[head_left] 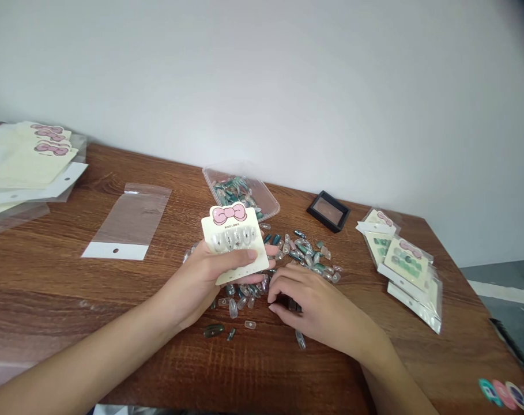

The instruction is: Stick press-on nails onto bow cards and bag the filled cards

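My left hand (201, 276) grips a cream nail card (262, 262) with a pink bow at its top, its thumb across the front. A row of clear press-on nails (237, 236) with small star marks sits on the card; the thumb partly covers the area below. My right hand (309, 297) rests low over the table at the near side of a loose pile of press-on nails (305, 251). Its fingers are curled, thumb and forefinger tips close together; whatever lies between them is too small to make out. The pile holds clear, teal and glittery nails.
Behind the pile stands a clear plastic box (268, 202) with more nails. A black frame (329, 211) lies to its right. Packed nail cards (406, 259) are stacked at the right, blank bow cards (37, 161) at the left. A clear bag (129, 222) lies flat on the wooden table (179, 369).
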A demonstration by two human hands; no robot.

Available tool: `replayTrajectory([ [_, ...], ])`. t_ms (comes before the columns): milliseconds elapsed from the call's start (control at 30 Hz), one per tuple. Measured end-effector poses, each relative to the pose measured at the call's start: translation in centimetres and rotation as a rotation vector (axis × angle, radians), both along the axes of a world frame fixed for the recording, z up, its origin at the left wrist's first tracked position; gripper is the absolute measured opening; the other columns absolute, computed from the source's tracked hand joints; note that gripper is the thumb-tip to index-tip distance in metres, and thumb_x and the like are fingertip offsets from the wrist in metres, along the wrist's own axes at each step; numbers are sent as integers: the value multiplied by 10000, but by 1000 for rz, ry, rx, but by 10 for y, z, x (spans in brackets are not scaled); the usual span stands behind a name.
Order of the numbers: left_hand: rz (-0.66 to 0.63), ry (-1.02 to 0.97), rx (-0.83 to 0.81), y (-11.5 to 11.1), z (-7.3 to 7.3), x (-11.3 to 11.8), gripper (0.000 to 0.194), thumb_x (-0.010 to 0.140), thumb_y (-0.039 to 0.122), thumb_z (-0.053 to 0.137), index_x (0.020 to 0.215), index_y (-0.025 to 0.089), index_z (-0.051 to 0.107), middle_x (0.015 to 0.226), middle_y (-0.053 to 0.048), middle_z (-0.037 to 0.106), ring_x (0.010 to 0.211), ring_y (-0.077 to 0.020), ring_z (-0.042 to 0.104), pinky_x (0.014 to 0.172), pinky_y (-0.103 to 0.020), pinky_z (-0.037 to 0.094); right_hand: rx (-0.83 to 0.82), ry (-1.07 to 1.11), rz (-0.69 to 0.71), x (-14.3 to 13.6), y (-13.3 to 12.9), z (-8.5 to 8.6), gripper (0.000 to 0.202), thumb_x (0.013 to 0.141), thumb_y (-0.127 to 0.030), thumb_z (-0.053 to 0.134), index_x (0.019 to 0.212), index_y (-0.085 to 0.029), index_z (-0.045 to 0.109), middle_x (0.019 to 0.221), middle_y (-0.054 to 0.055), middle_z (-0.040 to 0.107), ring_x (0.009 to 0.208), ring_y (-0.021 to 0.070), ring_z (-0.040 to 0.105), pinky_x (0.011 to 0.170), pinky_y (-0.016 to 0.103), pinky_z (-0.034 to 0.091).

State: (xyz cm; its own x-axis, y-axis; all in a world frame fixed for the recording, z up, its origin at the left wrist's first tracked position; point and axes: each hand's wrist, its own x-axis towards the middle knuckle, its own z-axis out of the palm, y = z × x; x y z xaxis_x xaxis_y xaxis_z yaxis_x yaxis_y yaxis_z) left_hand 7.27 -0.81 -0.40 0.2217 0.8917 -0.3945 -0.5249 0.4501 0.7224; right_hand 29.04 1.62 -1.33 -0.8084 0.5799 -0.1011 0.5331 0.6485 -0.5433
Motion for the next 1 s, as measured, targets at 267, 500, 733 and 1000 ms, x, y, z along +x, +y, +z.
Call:
replayTrajectory([
  [267,-19,13,4,0,-1,0,282,808,221,764,1085,175,736,1140,-87,767,1055,-257,711,804,-280,614,-118,66,0,1,2,2,82,919,-145,633,881,-217,623,884,-34,679,864,133,614,858,286,455],
  [500,-23,-18,6,-4,2,2,262,809,227,752,1067,184,741,1085,-72,783,1011,-248,720,813,-302,596,-176,285,-171,6,3,15,48,920,-203,653,906,-240,680,922,-19,717,854,137,665,829,285,498],
  [733,-145,17,67,-8,-10,8,239,811,241,758,1045,192,757,1025,-46,781,958,-199,695,809,-269,546,-156,535,-350,4,1,19,55,885,-187,694,860,-235,690,887,-2,739,865,157,694,809,286,525],
  [1000,-168,121,128,-11,-15,10,207,824,266,754,1022,214,719,939,13,743,870,-149,646,831,-261,476,-84,489,-309,1,-1,14,62,900,-177,675,884,-236,681,885,-9,705,816,135,664,765,270,514],
])
